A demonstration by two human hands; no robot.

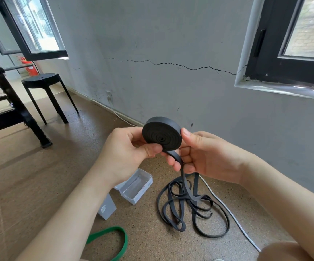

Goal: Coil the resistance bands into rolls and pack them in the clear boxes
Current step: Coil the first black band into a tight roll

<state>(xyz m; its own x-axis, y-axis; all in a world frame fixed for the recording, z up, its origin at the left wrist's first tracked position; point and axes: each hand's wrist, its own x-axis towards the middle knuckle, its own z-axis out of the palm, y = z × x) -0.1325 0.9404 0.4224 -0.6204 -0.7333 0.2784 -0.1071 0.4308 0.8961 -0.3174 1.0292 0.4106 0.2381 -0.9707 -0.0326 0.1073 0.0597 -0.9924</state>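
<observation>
While the left hand (126, 147) is pinching the black roll (161, 133) and the right hand (205, 155) is gripping its tail (184, 178), any slack is risking unspooling.

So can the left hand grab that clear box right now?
Probably not yet: the left hand grips the black roll. The clear box lies uncovered on the floor just below, so once freed it likely could.

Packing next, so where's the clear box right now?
Head view: the clear box sits on the floor below the left hand, left of the heaped black band.
</observation>
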